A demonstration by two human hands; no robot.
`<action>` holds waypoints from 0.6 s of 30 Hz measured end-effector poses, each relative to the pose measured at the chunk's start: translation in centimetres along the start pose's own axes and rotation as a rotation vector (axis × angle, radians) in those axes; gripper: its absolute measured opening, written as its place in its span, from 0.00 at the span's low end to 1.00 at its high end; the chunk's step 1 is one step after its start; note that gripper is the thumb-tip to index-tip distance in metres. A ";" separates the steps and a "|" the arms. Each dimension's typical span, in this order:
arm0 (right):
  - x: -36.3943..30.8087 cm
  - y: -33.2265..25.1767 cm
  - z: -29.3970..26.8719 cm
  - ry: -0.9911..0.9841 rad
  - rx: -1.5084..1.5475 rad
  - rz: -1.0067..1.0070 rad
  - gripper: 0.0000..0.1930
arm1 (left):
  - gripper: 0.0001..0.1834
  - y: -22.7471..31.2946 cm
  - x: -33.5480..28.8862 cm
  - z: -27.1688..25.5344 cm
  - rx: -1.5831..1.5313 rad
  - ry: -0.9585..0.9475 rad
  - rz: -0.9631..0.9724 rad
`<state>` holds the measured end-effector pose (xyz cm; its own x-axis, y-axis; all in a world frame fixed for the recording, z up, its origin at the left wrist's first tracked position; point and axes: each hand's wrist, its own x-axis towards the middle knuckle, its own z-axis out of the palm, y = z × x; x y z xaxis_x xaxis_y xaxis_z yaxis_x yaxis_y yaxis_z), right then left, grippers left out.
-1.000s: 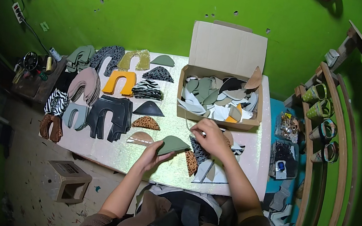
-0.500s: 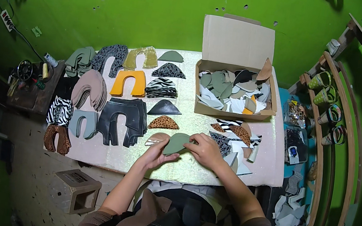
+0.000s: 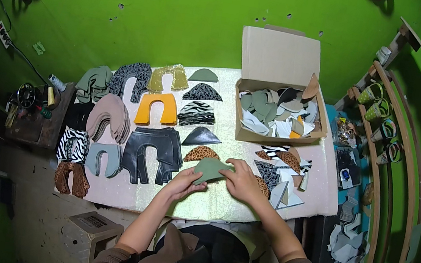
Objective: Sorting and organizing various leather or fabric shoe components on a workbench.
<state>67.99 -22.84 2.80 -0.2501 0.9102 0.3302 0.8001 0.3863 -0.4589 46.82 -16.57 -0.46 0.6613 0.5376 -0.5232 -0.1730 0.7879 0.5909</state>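
Between my two hands is a green half-moon cutout (image 3: 208, 171), held above the near part of the table. My left hand (image 3: 183, 184) grips its left end with the thumb and fingers. At its right end, the fingers of my right hand (image 3: 240, 180) pinch the edge. Just beyond it lies a leopard-print half-moon piece (image 3: 200, 154). Farther back in the same column are a black half-moon (image 3: 202, 137), zebra-print ones (image 3: 196, 115), a dark patterned one (image 3: 203, 93) and another green one (image 3: 204, 76). Scrap cutouts (image 3: 285, 187) lie right of my right hand.
An open cardboard box (image 3: 279, 138) full of scraps stands at the back right. U-shaped stacks fill the left: orange (image 3: 141, 111), black (image 3: 156, 138), pink (image 3: 105, 108) and others. A wooden rack (image 3: 370, 206) with shoes stands at the right, a stool (image 3: 92, 223) on the floor.
The whole view has shifted slightly. The green cutout has tilted a little in my hands, both still on it. A tan half-moon seen beside my left hand earlier no longer shows.
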 end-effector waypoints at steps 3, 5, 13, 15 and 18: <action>-0.4 1.6 2.4 -0.076 0.074 0.199 0.19 | 0.13 0.4 0.4 -0.8 0.056 -0.013 -0.010; -0.7 3.3 4.6 -0.032 0.871 0.574 0.20 | 0.14 0.8 0.8 -1.1 0.087 -0.038 -0.019; 7.4 2.0 1.7 -0.178 0.998 0.571 0.20 | 0.20 7.1 1.1 -0.6 0.449 0.054 0.090; 10.0 3.2 1.4 -0.158 0.897 0.517 0.18 | 0.21 9.5 2.0 -0.4 0.489 0.107 0.234; 15.3 5.4 0.9 -0.092 1.049 0.652 0.20 | 0.24 13.6 5.1 -1.2 0.519 0.152 0.385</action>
<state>68.01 -6.68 4.62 -0.0407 0.9681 -0.2471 -0.0232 -0.2481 -0.9684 46.97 -2.75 4.11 0.5054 0.8183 -0.2738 0.0228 0.3045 0.9522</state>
